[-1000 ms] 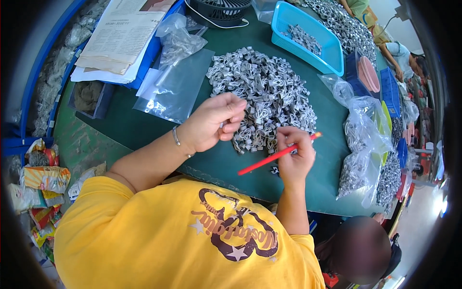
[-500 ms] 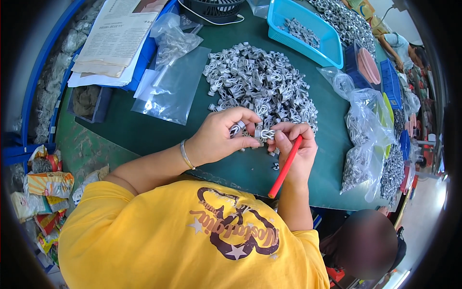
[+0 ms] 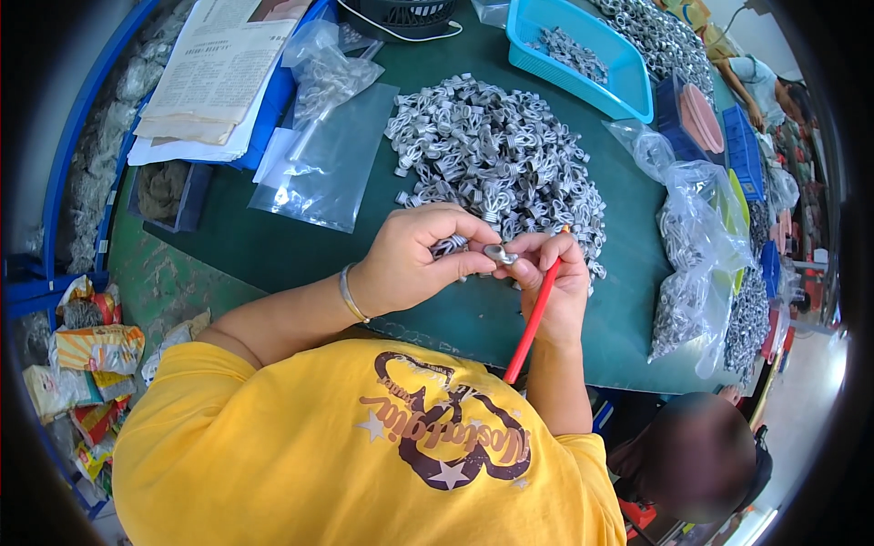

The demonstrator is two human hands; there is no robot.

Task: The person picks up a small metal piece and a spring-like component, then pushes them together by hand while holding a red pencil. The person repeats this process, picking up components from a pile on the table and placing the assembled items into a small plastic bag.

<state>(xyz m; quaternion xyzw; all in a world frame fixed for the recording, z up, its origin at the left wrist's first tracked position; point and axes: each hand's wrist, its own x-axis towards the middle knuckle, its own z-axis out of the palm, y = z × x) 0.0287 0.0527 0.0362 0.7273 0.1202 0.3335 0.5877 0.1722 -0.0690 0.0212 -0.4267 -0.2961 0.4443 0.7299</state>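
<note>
My left hand [image 3: 414, 250] is closed on small silver metal pieces [image 3: 449, 245], with a few coiled ones tucked inside its curled fingers. Between both hands' fingertips is one small looped metal piece [image 3: 497, 254], pinched from either side. My right hand [image 3: 562, 287] also keeps a slim red stick [image 3: 537, 320] between its fingers, slanting from an orange-brown upper tip down toward my shirt. Just beyond my hands spreads a large heap of the same looped silver pieces [image 3: 492, 155] on the green table mat [image 3: 428, 323].
A light-blue basket [image 3: 624, 96] with metal pieces stands at the back right. Filled plastic bags [image 3: 687, 273] lie along the right side. At left are a flat clear bag [image 3: 319, 187], newspapers [image 3: 214, 73] and a grey bin [image 3: 187, 196]. A person's head [image 3: 696, 455] is at lower right.
The piece at my fingertips has been turned, and my fingers have drawn closer around it. The red stick has tilted more upright, its upper tip now showing above my right hand.
</note>
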